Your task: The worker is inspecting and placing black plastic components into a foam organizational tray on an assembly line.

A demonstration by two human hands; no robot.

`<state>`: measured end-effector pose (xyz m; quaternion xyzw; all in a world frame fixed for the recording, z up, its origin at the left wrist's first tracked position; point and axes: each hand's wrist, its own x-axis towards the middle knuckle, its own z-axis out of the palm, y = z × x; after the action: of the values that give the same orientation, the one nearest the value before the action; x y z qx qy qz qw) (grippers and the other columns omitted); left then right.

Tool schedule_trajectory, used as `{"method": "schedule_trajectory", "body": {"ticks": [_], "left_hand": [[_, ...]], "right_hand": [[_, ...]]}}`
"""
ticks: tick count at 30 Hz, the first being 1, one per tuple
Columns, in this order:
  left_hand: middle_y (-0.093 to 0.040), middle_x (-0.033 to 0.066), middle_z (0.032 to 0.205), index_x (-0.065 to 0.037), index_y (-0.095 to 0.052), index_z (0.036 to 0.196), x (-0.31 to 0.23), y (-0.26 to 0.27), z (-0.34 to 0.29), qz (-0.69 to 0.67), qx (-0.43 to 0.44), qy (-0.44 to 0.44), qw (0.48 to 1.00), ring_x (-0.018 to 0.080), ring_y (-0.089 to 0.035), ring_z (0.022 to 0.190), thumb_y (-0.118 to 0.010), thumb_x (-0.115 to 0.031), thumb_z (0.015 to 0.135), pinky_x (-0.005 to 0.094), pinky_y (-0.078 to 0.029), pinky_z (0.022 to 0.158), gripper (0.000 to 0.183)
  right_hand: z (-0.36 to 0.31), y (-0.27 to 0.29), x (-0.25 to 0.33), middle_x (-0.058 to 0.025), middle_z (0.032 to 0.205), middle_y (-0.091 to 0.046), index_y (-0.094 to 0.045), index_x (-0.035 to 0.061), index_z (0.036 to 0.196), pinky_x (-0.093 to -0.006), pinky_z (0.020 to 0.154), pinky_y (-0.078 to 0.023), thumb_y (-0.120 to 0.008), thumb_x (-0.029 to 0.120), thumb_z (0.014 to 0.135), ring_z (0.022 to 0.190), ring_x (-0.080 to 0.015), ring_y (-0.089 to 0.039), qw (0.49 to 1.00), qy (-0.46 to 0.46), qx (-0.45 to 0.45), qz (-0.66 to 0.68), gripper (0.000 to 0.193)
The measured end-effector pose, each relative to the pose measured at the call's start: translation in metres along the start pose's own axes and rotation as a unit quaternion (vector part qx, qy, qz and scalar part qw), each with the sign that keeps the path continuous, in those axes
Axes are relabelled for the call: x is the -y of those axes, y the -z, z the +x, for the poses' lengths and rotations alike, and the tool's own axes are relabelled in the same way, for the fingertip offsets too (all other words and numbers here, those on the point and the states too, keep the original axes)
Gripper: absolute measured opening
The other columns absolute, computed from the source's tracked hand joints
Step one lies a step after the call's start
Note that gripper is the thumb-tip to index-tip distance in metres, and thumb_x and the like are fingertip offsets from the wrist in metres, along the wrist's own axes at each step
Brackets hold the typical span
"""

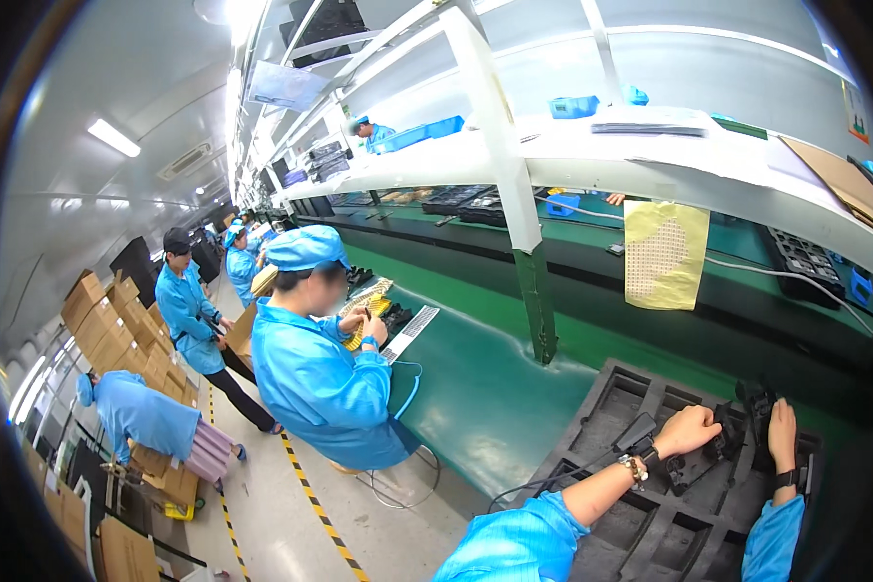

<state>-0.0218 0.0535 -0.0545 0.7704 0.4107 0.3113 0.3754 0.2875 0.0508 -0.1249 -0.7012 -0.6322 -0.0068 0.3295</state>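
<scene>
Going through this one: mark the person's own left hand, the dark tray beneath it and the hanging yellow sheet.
Left hand (pixel 687 431): head view, on the back of the hand.
Dark tray (pixel 619 400): head view, on the bare floor of its far-left pocket.
Yellow sheet (pixel 665 258): head view, middle of its face.

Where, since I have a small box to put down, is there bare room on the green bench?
The green bench is bare between the white strip and the dark tray, in front of the white post. It is crowded at the tray's far right, where the left hand and right hand meet black parts, and around the co-worker's yellow items.
</scene>
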Motion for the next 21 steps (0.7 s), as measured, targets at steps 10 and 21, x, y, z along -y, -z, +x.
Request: {"method": "schedule_trajectory", "body": {"ticks": [10,21], "left_hand": [[-0.067,0.0087,0.103,-0.002,-0.057,0.119,0.006,-0.002,0.002,-0.541,0.107,0.029,0.834,0.0158,-0.066,0.084,-0.042,-0.017,0.098,0.0313,-0.057,0.074,0.029],[-0.043,0.026,0.144,0.008,-0.033,0.143,-0.03,0.023,-0.003,-0.707,0.204,0.111,0.668,0.0414,-0.048,0.129,-0.031,-0.043,0.098,0.0537,-0.041,0.107,0.068]], "right_hand": [[-0.031,0.013,-0.006,-0.0162,0.095,-0.067,-0.053,-0.005,0.11,-0.0387,0.077,-0.049,-0.043,0.032,0.104,0.086,-0.031,-0.063,0.928,-0.108,-0.039,0.355,0.039],[-0.069,0.072,0.136,-0.0127,0.106,-0.062,-0.032,0.0017,0.143,-0.0283,0.068,-0.055,-0.037,0.033,0.107,0.086,-0.0201,-0.068,0.786,-0.16,0.056,0.595,0.048]]}}
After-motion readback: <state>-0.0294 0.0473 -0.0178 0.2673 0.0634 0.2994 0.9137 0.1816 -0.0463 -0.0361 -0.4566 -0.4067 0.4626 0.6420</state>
